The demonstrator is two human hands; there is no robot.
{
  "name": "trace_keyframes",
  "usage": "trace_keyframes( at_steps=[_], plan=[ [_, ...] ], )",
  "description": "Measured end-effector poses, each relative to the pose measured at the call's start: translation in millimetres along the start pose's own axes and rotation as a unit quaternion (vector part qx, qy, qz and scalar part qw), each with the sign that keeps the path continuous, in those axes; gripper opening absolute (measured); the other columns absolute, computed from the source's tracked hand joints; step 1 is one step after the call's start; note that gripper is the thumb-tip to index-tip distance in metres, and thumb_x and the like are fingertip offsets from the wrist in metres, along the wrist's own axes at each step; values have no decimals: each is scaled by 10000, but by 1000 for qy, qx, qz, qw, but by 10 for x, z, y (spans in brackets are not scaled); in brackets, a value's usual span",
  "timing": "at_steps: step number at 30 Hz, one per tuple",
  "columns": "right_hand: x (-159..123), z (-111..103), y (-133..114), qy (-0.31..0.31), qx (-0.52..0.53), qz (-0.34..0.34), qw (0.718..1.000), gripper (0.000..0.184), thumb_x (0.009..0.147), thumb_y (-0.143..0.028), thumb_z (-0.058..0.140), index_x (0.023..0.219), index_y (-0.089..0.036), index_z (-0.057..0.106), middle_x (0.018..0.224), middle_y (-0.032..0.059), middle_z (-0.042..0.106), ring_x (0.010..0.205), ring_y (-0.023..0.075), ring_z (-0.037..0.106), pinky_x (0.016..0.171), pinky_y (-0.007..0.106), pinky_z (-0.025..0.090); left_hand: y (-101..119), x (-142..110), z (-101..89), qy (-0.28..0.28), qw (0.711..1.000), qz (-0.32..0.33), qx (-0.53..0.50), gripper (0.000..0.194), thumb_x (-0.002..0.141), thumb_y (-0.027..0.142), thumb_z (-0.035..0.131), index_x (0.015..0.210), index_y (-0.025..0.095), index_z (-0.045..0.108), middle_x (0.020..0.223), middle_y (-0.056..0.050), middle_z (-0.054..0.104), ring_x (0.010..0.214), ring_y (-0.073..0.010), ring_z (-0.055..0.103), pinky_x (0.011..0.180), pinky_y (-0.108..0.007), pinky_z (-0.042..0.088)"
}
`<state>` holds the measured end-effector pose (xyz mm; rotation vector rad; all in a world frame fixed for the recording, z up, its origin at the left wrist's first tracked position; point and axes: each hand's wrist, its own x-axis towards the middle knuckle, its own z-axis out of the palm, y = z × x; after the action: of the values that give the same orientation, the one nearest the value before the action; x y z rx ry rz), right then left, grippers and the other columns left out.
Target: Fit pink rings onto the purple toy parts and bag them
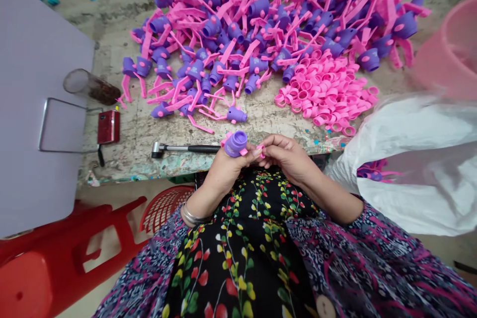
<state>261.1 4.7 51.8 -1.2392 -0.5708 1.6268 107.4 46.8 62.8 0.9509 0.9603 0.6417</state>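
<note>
My left hand (223,171) is closed around a purple toy piece with pink fittings (236,143), its open mouth facing up, just off the near edge of the worn table (122,144). My right hand (286,156) meets it from the right, fingers pinched on a small pink part (261,150). Both hands hover over my lap. A big heap of purple-and-pink pieces (261,20) covers the far table. Beside it lies a smaller pile of pink rings (328,92).
A small hammer (186,148) lies at the table's near edge, left of my hands. A red box (108,126), a clear jar (89,87) and a grey board (33,109) are at left. Red stool (55,258) and basket (164,206) below; white bag (421,159), pink tub (447,49) right.
</note>
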Motion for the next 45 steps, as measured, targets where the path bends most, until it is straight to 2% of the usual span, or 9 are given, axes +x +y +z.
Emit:
trace_keyframes(
  at_steps=[8,12,15,18,21,26,33,39,45],
  plan=[
    [-76,10,-4,10,-111,-106,988,260,754,-434,735,790,-202,624,660,-26,648,592,108,605,586,250,515,-4,5,-24,-3,1000,-16,-18,159,688,288,805,699,173,695,658,18,618,623,-95,521,610,-239,396],
    [-91,1,6,16,-138,-127,982,280,767,-470,733,784,-207,640,690,-18,641,615,115,595,611,268,519,11,1,-16,-4,999,-17,-29,170,665,283,817,688,169,692,642,31,592,583,-80,478,583,-235,371],
    [-91,-18,-20,-4,-110,-112,988,263,762,-448,746,832,-207,670,721,-19,655,618,109,605,610,256,518,33,-3,-15,-7,999,-19,-36,165,665,281,813,685,163,699,629,34,573,565,-73,447,566,-234,350],
    [-91,-38,-56,-41,-40,-76,995,237,775,-391,746,930,-216,703,759,-17,682,637,99,621,619,234,514,57,2,-26,-12,998,-24,-52,166,670,284,810,689,156,707,664,18,593,588,-78,459,574,-237,350],
    [-92,-27,-67,-76,37,-44,995,266,727,-308,791,971,-234,714,807,-22,699,680,95,632,648,224,517,74,11,-29,2,996,-28,-82,188,642,289,832,687,154,708,666,19,588,586,-75,456,572,-236,345],
    [-91,53,-50,-66,65,-75,993,288,667,-241,841,927,-251,717,823,-36,705,732,100,635,676,225,525,90,5,1,7,995,-27,-92,225,628,315,845,643,158,685,597,34,541,563,-72,432,572,-235,345],
    [-117,-8,-110,-56,-49,-108,991,282,734,-308,797,987,-219,707,885,-8,714,772,120,639,758,280,532,64,-12,-21,22,997,1,-69,148,693,297,808,712,179,720,653,30,586,555,-62,446,541,-215,345],
    [-136,-103,-127,-80,-142,-107,981,299,778,-292,752,1061,-208,706,839,-10,662,715,106,581,675,257,482,20,-18,-57,36,999,16,13,91,706,257,795,724,187,741,624,26,610,527,-63,453,534,-218,352],
    [-105,-143,-83,-96,-179,-166,965,259,827,-321,719,1075,-246,712,977,23,629,876,151,605,790,309,491,21,-39,-50,42,996,14,75,84,728,256,751,692,183,731,550,34,579,524,-85,481,561,-241,378]
  ],
)
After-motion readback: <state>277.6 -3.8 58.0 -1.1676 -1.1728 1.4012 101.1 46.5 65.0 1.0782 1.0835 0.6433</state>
